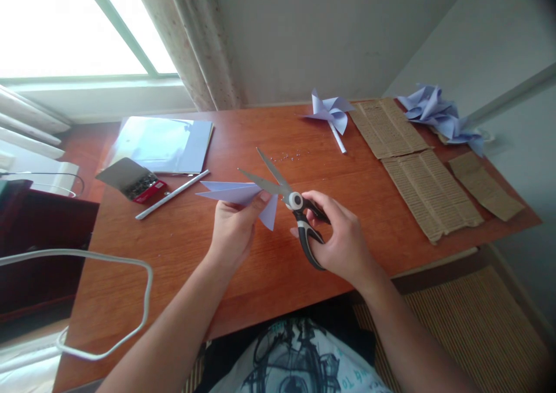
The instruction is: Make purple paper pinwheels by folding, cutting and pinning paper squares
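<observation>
My left hand (237,225) pinches a folded piece of lavender paper (234,193) above the table, thumb on top. Pointed flaps of the paper stick out to the left and below the thumb. In my right hand (341,237) are scissors (296,201) with black and white handles, fingers through the loops. The scissor blades are spread, pointing up and left. The lower blade lies across the right part of the paper near my left thumb; whether it touches the paper I cannot tell.
A paper pinwheel (330,114) on a white stick lies at the back. Corrugated cardboard pieces (434,190) and bunched pinwheels (434,112) are at the right. Left are a paper stack (163,144), an open box of pins (141,183), a white paper stick (174,194) and a white cable (147,294).
</observation>
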A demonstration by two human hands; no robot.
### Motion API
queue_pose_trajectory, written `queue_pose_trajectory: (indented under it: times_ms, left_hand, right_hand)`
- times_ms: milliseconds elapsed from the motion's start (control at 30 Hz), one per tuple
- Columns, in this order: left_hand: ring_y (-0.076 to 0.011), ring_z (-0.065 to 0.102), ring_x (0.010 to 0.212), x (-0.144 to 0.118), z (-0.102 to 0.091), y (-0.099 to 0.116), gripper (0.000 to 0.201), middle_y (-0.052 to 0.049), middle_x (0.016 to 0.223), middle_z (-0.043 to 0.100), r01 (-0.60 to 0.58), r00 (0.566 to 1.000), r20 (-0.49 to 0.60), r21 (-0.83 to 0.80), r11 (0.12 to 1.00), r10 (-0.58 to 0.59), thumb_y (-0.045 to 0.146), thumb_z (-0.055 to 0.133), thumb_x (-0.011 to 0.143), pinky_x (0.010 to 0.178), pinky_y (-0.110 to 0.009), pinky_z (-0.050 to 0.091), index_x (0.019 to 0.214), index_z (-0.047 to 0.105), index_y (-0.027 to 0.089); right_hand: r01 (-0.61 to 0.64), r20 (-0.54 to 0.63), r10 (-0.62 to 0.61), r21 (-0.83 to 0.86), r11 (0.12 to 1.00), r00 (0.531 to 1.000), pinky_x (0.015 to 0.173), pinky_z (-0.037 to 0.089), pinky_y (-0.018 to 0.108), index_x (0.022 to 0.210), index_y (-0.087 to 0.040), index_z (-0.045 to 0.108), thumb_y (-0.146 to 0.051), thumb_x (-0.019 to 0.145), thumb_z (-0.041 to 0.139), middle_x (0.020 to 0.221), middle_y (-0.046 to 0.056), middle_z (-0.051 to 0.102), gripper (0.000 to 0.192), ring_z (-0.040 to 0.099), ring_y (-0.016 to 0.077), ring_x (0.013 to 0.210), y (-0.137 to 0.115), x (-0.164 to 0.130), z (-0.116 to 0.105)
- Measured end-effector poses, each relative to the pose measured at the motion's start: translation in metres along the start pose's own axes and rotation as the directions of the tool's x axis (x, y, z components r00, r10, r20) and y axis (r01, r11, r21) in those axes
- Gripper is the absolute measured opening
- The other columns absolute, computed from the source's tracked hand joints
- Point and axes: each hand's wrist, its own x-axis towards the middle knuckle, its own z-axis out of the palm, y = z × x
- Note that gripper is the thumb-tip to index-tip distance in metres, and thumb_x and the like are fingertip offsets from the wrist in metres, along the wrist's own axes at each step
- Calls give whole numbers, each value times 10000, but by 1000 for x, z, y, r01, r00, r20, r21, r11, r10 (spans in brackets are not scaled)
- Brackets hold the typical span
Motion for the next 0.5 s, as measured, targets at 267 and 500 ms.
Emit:
queue_pose_trajectory:
  times_ms: [267, 500]
  left_hand:
    - [-113, 686, 702, 1, -1, -2, 172, 11, 791, 787, -18, 999, 32, -27, 999, 19, 190, 913, 626, 726, -214, 550, 740, 785, 206]
    - [-148, 709, 750, 0, -1, -3, 195, -4, 846, 800, -29, 999, 20, 21, 999, 28, 211, 917, 621, 774, -260, 561, 768, 790, 215]
  right_hand:
    - [25, -4, -25, -56, 998, 1000, 789, 560, 348, 1300, -228, 549, -306, 842, 721, 984, 58, 692, 496, 645, 195, 816, -2, -2, -2]
    - [32, -19, -33, -55, 998, 999, 786, 571, 347, 1307, -238, 546, -322, 844, 720, 992, 61, 697, 502, 650, 195, 822, -2, -2, -1]
